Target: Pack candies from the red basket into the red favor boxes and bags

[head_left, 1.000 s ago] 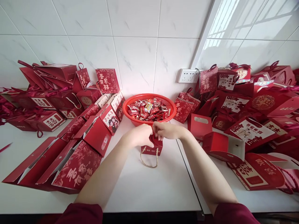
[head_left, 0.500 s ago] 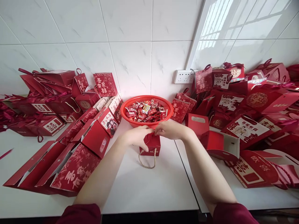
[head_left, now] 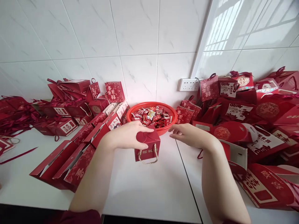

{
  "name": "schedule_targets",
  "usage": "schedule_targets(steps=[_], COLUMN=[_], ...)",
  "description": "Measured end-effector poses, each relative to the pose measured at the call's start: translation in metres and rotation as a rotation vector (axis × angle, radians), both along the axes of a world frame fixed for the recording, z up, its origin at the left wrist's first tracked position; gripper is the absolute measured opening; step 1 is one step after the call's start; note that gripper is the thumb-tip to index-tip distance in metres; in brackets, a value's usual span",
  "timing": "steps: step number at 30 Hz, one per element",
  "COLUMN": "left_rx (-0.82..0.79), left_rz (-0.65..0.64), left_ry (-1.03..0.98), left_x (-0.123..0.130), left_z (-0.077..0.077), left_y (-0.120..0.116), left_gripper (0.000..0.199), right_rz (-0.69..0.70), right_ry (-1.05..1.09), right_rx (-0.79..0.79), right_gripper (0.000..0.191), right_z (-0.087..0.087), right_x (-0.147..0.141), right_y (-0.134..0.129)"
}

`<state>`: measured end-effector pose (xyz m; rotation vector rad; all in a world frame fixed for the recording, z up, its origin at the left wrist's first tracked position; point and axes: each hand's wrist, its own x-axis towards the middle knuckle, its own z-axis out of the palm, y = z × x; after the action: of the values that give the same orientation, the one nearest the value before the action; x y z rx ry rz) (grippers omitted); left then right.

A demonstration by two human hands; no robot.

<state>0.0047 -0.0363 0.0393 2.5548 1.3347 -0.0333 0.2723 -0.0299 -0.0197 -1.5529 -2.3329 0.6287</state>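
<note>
A small red gift box [head_left: 149,149] with gold lettering and a twisted gold rope handle [head_left: 148,162] is in front of me, its folded top closed. My left hand [head_left: 130,135] grips it from the left, thumb on the near side and fingers over the top; some fingertips are hidden behind the box. To the right and apart from the box is my right hand [head_left: 184,133], holding nothing, its fingers loosely bent and apart. Just behind both hands sits a red plastic basket [head_left: 171,113] of wrapped candies [head_left: 153,116].
Rows of red gift boxes [head_left: 80,163] stand at left, with more boxes [head_left: 65,126] piled behind them. Many red boxes [head_left: 259,189] crowd the right side. A tiled wall [head_left: 140,74] with a power socket [head_left: 188,84] rises behind the white table [head_left: 149,189].
My right hand has let go of the box top and moved off to the right. My left hand keeps hold of the box, which now shows more of its front. The view has shifted.
</note>
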Motion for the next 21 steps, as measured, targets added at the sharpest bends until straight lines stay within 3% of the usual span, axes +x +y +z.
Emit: schedule_targets(steps=[2,6,9,11,16,18,21], left_rx=[0.093,0.425,0.660,0.726,0.687,0.676,0.624], left_rz=[0.064,0.268,0.390,0.508,0.727,0.801,0.891], left_ry=[0.008,-0.014,0.020,0.091,0.269,0.286,0.312], left_x=[-0.002,-0.015,-0.036,-0.053,-0.084,-0.092,-0.114], left_z=[0.018,0.051,0.077,0.096,0.140,0.148,0.146], left_y=[-0.015,-0.046,-0.054,-0.048,-0.014,0.000,0.021], left_gripper=[0.062,0.066,0.071,0.074,0.088,0.090,0.091], right_rz=[0.002,-0.009,-0.023,-0.031,-0.054,-0.055,-0.051], right_ry=[-0.007,-0.031,-0.040,-0.047,-0.057,-0.060,-0.055], right_rx=[0.011,0.005,-0.017,-0.019,-0.030,-0.049,-0.071], right_gripper=[0.026,0.025,0.026,0.027,0.029,0.030,0.032], right_z=[0.000,-0.001,0.002,0.004,0.001,-0.003,-0.010], right_x=[0.001,0.001,0.001,0.002,0.002,0.003,0.003], right_y=[0.000,-0.001,-0.004,-0.006,-0.001,0.002,0.006])
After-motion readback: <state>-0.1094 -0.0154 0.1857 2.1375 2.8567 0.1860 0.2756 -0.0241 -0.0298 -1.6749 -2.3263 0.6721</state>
